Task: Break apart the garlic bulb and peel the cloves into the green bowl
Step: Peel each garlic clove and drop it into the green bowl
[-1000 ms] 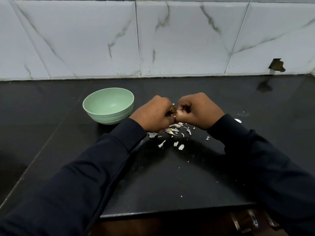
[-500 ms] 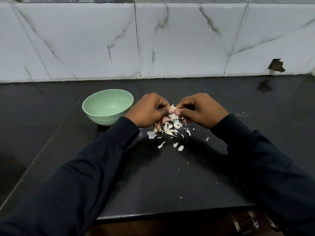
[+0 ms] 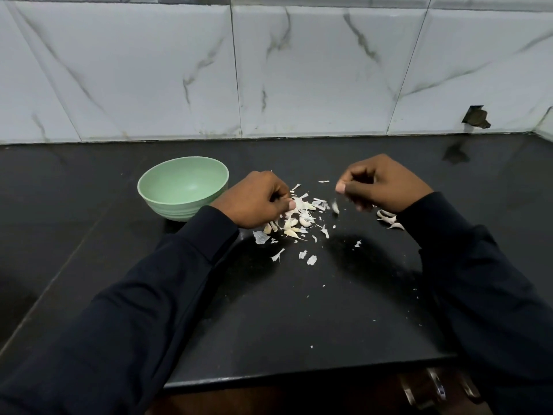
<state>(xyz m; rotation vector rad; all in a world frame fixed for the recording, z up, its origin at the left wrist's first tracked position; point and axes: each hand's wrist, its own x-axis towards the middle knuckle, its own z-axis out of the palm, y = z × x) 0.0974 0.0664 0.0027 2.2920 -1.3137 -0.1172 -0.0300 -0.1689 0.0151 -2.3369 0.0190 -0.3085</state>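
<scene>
And the hands have come apart! Half a second ago they were knuckle to knuckle over the pile, tugging at the same bit; now there is open worktop (image 3: 269, 310) between them. The left hand (image 3: 257, 202) stays low, thumb and curled fingers pinching a pale garlic piece (image 3: 296, 202) at the near-left edge of the heap. The right hand (image 3: 386, 187) has swung out and up to the right with its fingers curled in and thumb tip against the forefinger. I cannot tell whether it holds any scrap. Just below that thumb a blurred white flake (image 3: 335, 206) is in the air, which looks like skin pulled free and let go.

The loose cloves and papery skins (image 3: 299, 223) lie scattered between the hands, most of them right beside the left one. A few more curved bits (image 3: 389, 218) sit under the right wrist. The green bowl (image 3: 179, 209) sits just beyond the left hand, near its knuckles, and nothing shows inside it.

So the bulb reads as broken up and peeling is under way, but no peeled clove has reached the bowl yet. Plenty of the task is left.
</scene>
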